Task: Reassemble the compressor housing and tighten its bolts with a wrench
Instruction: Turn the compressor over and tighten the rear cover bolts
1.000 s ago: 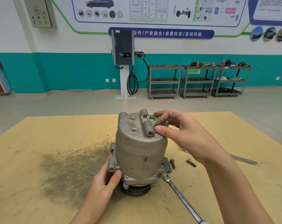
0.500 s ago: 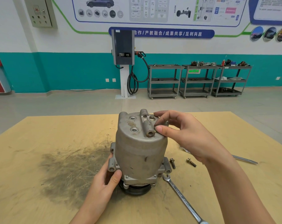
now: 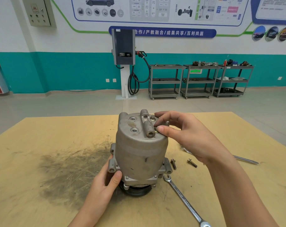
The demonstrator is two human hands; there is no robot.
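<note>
The compressor housing stands upright on its pulley end, near the middle of the wooden table. My left hand grips it low on the left side, thumb curled over the mounting lug at the base flange, fingers hidden behind the body. My right hand rests on the top cover from the right; thumb and forefinger are pressed together on a bolt at the near right edge of the cover, just beside the raised tube boss. Only a sliver of that bolt's head shows between the fingertips. A second bolt head sits seated in the cover, further back, just beside the forefinger and not touched.

On the table to the right of the housing lie two loose bolts, near each other and well apart from both hands. A combination wrench lies with its open end touching or nearly touching the base flange; I cannot tell which. A second metal tool lies partly hidden behind my right forearm.
</note>
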